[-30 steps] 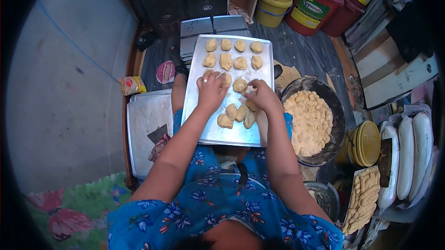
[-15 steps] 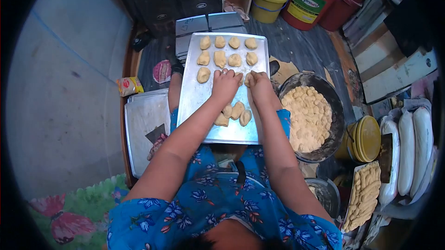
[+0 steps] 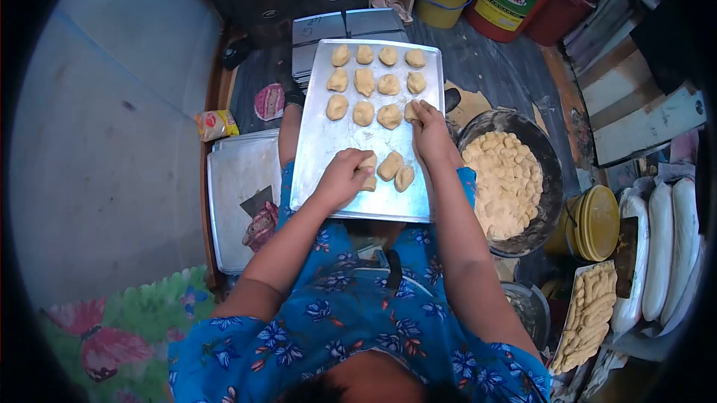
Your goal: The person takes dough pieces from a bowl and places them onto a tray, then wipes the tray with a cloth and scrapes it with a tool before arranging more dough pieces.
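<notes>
Left hand [image 3: 342, 179] is clamping a loose lump [image 3: 369, 161]; right hand [image 3: 432, 132] is pinching the row-end piece [image 3: 411, 112], risking squashing it into its neighbour [image 3: 389, 115].

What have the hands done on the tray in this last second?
The left hand drew back to the loose dough pieces at the near edge; the right hand slid right to the third row's last piece. The tray and the two far rows stayed put.

Pale dough pieces [image 3: 364, 81] in rows across the far half of a metal tray [image 3: 321, 153]
</notes>
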`<state>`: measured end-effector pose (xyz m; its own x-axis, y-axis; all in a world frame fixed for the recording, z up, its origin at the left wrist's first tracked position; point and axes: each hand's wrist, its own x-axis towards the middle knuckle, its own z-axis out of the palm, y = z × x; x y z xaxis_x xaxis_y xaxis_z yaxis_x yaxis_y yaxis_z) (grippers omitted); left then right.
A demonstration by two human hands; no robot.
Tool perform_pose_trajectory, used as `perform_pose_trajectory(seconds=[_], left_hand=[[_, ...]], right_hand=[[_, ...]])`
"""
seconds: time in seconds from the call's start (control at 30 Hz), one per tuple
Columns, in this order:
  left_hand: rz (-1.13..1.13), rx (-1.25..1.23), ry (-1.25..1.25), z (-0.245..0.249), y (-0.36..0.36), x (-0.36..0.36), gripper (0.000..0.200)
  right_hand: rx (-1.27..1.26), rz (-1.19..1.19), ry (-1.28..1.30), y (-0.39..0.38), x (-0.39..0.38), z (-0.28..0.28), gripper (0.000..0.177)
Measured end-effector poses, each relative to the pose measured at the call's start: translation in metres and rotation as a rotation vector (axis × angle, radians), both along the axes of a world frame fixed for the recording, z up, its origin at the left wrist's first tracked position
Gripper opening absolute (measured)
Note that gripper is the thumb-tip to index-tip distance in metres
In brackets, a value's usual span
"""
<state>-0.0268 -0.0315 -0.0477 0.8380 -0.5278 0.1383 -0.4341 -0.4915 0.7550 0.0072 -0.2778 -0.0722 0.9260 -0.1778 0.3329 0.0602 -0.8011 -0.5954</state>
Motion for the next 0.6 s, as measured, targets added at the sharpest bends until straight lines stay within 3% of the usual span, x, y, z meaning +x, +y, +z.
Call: perform_pose_trajectory(seconds=[0.07, 0.17, 0.2, 0.27, 0.3, 0.47, 0.6], left_hand=[[0.108, -0.108, 0.17, 0.0, 0.008, 0.0, 0.03], [0.257, -0.183, 0.065, -0.01, 0.022, 0.01, 0.028], [0.325, -0.166, 0.035, -0.009, 0.027, 0.013, 0.026], [0.389, -0.159, -0.087, -0.02, 0.034, 0.021, 0.025], [0.411, -0.15, -0.172, -0.024, 0.036, 0.023, 0.025], [0.365, -0.067, -0.258, -0.029, 0.038, 0.026, 0.024], [0.379, -0.027, -0.234, -0.029, 0.037, 0.022, 0.024]], right_hand=[[-0.035, -0.015, -0.042, 0.003, 0.0, 0.005, 0.05], [-0.118, -0.076, -0.062, 0.017, -0.026, 0.029, 0.05], [-0.035, 0.018, -0.001, 0.018, -0.032, 0.03, 0.054], [0.195, 0.246, 0.285, 0.036, -0.063, 0.051, 0.044], [-0.011, 0.424, 0.293, 0.038, -0.069, 0.047, 0.039], [0.21, 0.287, 0.258, 0.056, -0.062, 0.048, 0.026], [0.134, 0.411, 0.214, 0.079, -0.04, 0.039, 0.023]])
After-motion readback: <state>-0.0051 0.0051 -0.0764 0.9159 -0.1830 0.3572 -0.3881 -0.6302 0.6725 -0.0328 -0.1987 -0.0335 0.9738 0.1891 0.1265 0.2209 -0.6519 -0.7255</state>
